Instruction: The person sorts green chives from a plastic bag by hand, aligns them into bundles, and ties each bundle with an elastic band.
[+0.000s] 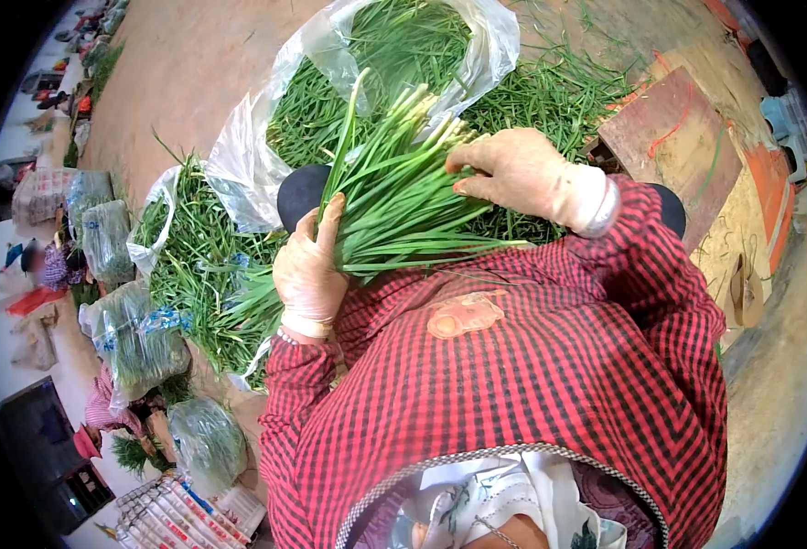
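A loose bunch of garlic chives (403,197) lies across my lap, pale stem ends pointing up and away, leaves fanning toward my body. My left hand (312,272), in a thin pale glove, closes around the bunch's left side with a finger up along the stalks. On the other side, my right hand (527,176), gloved too, has thumb and forefinger curled at the bunch's right edge, gripping some stalks. One longer stalk stands out at the upper left. Just beyond the bunch, a clear plastic bag (239,174) is spread around more chives (413,46).
Loose greens (554,101) lie on the floor to the right, near a wooden board (669,137). At left another opened bag holds greens (198,247). Several packed bags (134,339) line the left side. Other people (111,403) are farther left.
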The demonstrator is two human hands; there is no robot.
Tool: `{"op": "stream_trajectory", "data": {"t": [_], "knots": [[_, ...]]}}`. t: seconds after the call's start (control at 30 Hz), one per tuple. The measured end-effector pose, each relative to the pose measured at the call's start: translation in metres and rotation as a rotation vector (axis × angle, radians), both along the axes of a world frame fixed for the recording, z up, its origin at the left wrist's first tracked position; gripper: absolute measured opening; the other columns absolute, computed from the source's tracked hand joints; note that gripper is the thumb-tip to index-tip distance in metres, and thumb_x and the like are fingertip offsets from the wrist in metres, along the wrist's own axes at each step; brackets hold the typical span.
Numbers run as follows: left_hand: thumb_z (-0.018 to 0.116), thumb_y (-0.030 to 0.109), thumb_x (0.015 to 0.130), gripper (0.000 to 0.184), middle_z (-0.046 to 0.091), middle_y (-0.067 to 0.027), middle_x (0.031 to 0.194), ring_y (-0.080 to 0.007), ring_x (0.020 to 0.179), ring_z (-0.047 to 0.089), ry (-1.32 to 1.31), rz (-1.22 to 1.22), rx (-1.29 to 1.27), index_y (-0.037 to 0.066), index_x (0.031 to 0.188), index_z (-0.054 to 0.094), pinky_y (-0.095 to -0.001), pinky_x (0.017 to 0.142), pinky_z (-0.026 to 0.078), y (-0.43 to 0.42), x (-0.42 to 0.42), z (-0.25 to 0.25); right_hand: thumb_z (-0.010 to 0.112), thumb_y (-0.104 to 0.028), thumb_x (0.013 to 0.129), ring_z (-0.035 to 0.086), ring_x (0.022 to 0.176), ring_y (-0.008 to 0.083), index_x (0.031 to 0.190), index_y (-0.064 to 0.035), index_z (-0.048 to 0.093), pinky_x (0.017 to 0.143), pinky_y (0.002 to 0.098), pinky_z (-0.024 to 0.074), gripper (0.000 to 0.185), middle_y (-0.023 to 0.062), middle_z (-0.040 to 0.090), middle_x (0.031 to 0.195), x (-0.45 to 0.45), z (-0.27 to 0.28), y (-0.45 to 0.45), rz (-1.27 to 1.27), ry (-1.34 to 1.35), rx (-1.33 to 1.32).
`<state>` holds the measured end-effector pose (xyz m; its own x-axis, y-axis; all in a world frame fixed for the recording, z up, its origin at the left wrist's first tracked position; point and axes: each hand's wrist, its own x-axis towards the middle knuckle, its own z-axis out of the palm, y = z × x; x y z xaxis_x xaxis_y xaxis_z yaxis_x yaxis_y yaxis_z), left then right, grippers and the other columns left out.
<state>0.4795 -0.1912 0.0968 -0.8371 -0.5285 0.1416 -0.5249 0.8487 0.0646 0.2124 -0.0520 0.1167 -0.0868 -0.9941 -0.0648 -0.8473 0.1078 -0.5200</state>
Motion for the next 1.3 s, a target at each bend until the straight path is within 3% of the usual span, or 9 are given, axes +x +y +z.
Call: {"op": "stream_trajectory", "data": {"t": [0.23, 0.4, 0.5, 0.63, 0.7, 0.77, 0.8, 1.0, 1.3], "knots": [[0.067, -0.002, 0.062, 0.087, 0.059, -0.0108, 0.12, -0.0307, 0.091, 0.063, -0.034, -0.039, 0.001, 0.027, 0.14, 0.042, -0.0406, 0.071, 0.051, -0.006, 0.01, -0.008, 0.061, -0.029, 0.083, 0.062, 0.072, 0.0338, 0.083, -0.0068, 0.06, 0.066, 0.044, 0.0469, 0.023, 0.0135, 0.063, 0.072, -0.005, -0.001, 0.012, 0.14, -0.234, 0.21], [0.069, 0.001, 0.061, 0.085, 0.059, -0.0078, 0.12, -0.0302, 0.093, 0.062, -0.021, -0.056, 0.025, 0.028, 0.138, 0.045, -0.0402, 0.073, 0.051, -0.005, 0.01, -0.008, 0.057, -0.018, 0.093, 0.063, 0.057, 0.0099, 0.091, 0.0003, 0.06, 0.051, 0.0233, 0.0526, 0.018, 0.0045, 0.063, 0.063, -0.009, 0.026, 0.048, -0.012, -0.777, 0.465], [0.07, 0.004, 0.061, 0.084, 0.059, -0.0081, 0.119, -0.0306, 0.093, 0.062, 0.043, -0.058, 0.056, 0.027, 0.138, 0.046, -0.0399, 0.072, 0.051, -0.006, 0.01, -0.007, 0.058, -0.017, 0.093, 0.06, 0.054, 0.0085, 0.093, -0.0026, 0.06, 0.048, 0.02, 0.0492, 0.015, 0.0028, 0.062, 0.066, -0.031, 0.033, 0.078, -0.275, -1.001, 0.383], [0.072, 0.006, 0.062, 0.081, 0.06, -0.0086, 0.117, -0.0318, 0.09, 0.063, 0.109, -0.031, 0.02, 0.025, 0.137, 0.047, -0.0401, 0.07, 0.051, -0.004, 0.01, -0.013, 0.06, -0.019, 0.093, 0.058, 0.053, 0.0056, 0.095, -0.0065, 0.059, 0.045, 0.0173, 0.0443, 0.013, 0.0024, 0.062, 0.067, -0.083, 0.005, 0.115, -0.6, -0.928, 0.047], [0.076, 0.015, 0.064, 0.079, 0.061, -0.0078, 0.116, -0.0302, 0.094, 0.063, 0.062, -0.018, 0.007, 0.024, 0.137, 0.048, -0.0373, 0.072, 0.052, -0.005, 0.011, -0.013, 0.063, -0.022, 0.091, 0.063, 0.066, 0.0121, 0.1, -0.0056, 0.061, 0.058, 0.0234, 0.0504, 0.018, 0.0059, 0.065, 0.079, -0.094, -0.016, 0.119, -0.656, -0.733, 0.187], [0.07, 0.005, 0.064, 0.08, 0.06, -0.0094, 0.116, -0.0323, 0.09, 0.063, 0.079, -0.032, 0.013, 0.025, 0.138, 0.045, -0.0409, 0.07, 0.051, -0.004, 0.009, -0.014, 0.064, -0.024, 0.089, 0.064, 0.087, 0.0199, 0.109, -0.0058, 0.062, 0.077, 0.031, 0.051, 0.027, 0.0087, 0.065, 0.093, -0.073, -0.023, 0.112, -0.467, -0.075, -0.176], [0.07, 0.005, 0.064, 0.08, 0.06, -0.0094, 0.116, -0.0323, 0.09, 0.063, 0.077, -0.036, 0.012, 0.025, 0.138, 0.045, -0.0409, 0.07, 0.051, -0.004, 0.008, -0.014, 0.065, -0.026, 0.087, 0.059, 0.102, 0.0258, 0.113, -0.0074, 0.063, 0.09, 0.0351, 0.0463, 0.032, 0.0093, 0.064, 0.101, -0.06, -0.014, 0.099, -0.449, -0.163, -0.182], [0.073, 0.01, 0.064, 0.079, 0.061, -0.0084, 0.115, -0.0312, 0.095, 0.063, 0.014, -0.03, -0.032, 0.024, 0.137, 0.048, -0.0391, 0.072, 0.051, -0.003, 0.007, -0.013, 0.062, -0.029, 0.085, 0.058, 0.092, 0.0243, 0.092, -0.0111, 0.071, 0.081, 0.0378, 0.0478, 0.021, 0.0053, 0.062, 0.09, -0.007, -0.021, 0.043, -0.099, 0.08, -0.233], [0.07, 0.004, 0.064, 0.082, 0.06, -0.0081, 0.118, -0.0298, 0.091, 0.062, -0.01, -0.048, -0.024, 0.027, 0.138, 0.045, -0.0404, 0.072, 0.051, -0.003, 0.008, -0.011, 0.059, -0.023, 0.083, 0.062, 0.081, 0.0309, 0.081, -0.0066, 0.063, 0.071, 0.0423, 0.0495, 0.017, 0.0112, 0.06, 0.084, 0.0, -0.025, 0.03, 0.072, -0.157, -0.086]]}}
